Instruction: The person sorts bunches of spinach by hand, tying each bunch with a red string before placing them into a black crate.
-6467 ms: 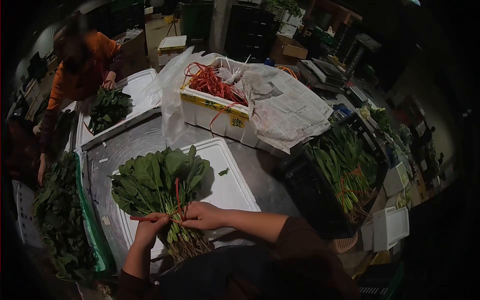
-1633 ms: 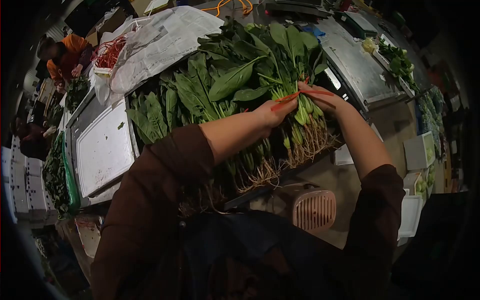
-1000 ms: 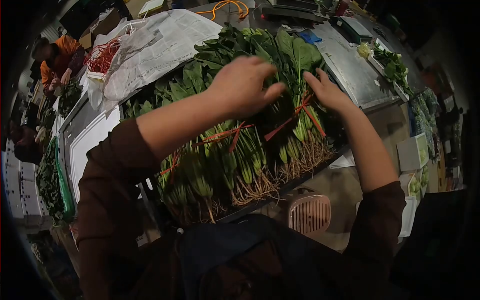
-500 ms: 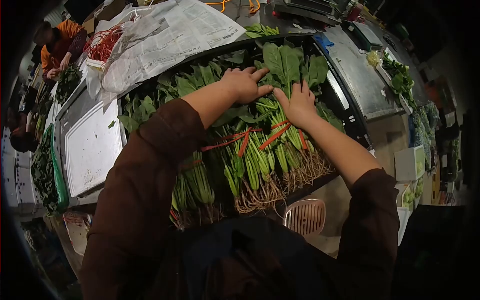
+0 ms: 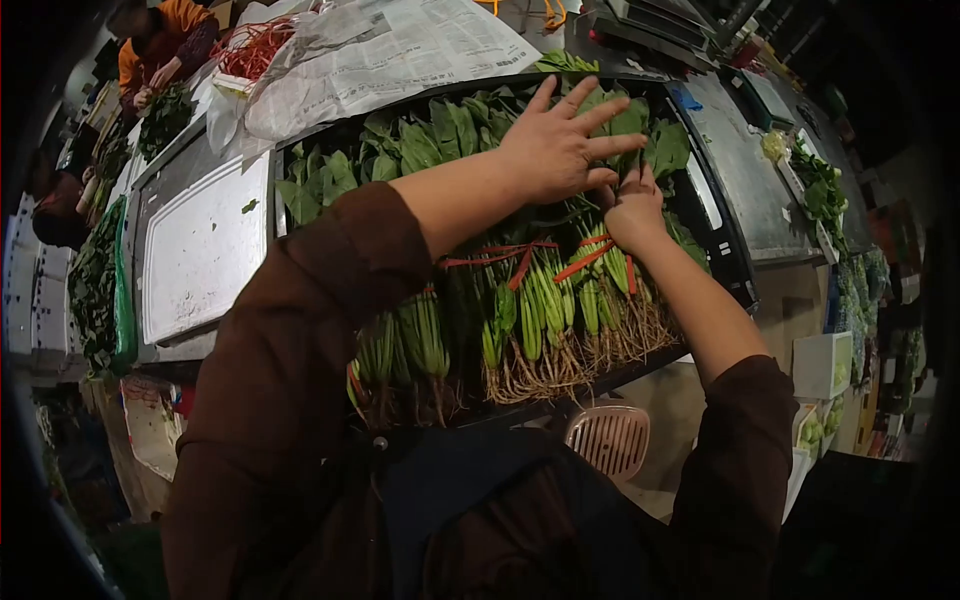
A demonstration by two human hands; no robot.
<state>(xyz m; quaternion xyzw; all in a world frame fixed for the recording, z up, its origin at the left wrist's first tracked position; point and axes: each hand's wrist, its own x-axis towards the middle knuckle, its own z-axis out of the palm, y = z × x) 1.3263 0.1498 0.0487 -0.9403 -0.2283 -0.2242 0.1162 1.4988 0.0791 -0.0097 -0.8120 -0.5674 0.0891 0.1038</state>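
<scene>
Bundles of leafy greens [image 5: 540, 310] with pale roots lie side by side in a black crate [image 5: 705, 170], tied with red ties [image 5: 585, 262]. My left hand [image 5: 562, 148] is over the leaves at the crate's back right, its fingers spread and holding nothing. Just right of it and lower, my right hand [image 5: 635, 212] is among the leaves of the right-hand bundle. Its fingers are bent and partly hidden, so what they grip cannot be made out.
Newspaper sheets [image 5: 400, 60] lie behind the crate. To its left is a white tray [image 5: 205, 245]. Another person [image 5: 165, 45] handles greens at the upper left, beside red strips [image 5: 255, 50]. A pink slatted stool [image 5: 607, 441] stands below the crate.
My left hand has moved right and its fingers have spread wider. My right hand's fingers have drawn together among the leaves. The view has shifted slightly.
</scene>
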